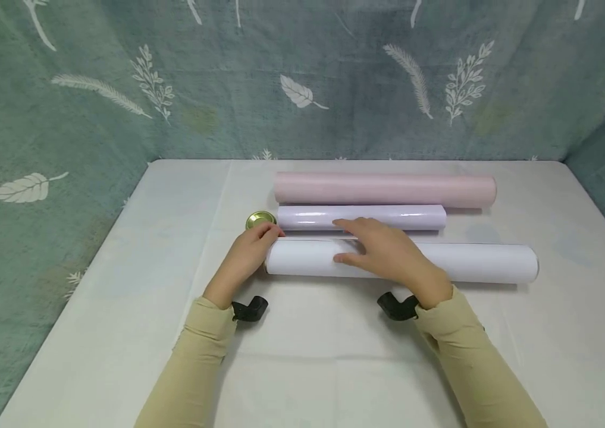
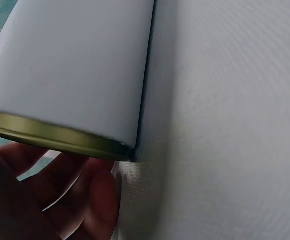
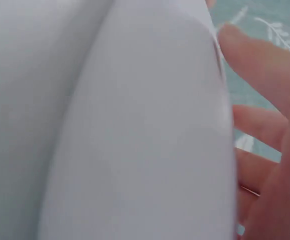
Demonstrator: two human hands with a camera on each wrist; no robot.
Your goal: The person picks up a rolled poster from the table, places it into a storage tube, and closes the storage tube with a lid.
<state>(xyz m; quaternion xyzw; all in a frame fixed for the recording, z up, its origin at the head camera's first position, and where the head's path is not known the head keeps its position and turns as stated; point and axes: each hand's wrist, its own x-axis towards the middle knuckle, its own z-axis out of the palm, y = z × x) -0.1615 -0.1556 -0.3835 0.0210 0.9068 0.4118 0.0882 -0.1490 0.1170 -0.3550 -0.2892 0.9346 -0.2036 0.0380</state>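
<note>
A long white roll [image 1: 484,263] lies crosswise in front of both hands. A gold-coloured metal rim [image 2: 60,139] rings its left end. My left hand [image 1: 248,249] is at that end, its bent fingers [image 2: 102,197] close against the rim in the left wrist view. Over the roll's left half, my right hand [image 1: 393,252] has its thumb apart from its fingers, which reach toward the far side; in the right wrist view the thumb [image 3: 250,57] sits beside the roll's edge. A round gold lid [image 1: 261,219] lies just beyond the left hand.
Behind the white roll lies a shorter, glossy lilac roll [image 1: 307,218]. Farther back is a pink roll [image 1: 388,189], parallel to it. All rest on a table with a white cloth [image 1: 302,380]. A green leaf-patterned curtain [image 1: 356,77] borders the table's back and sides.
</note>
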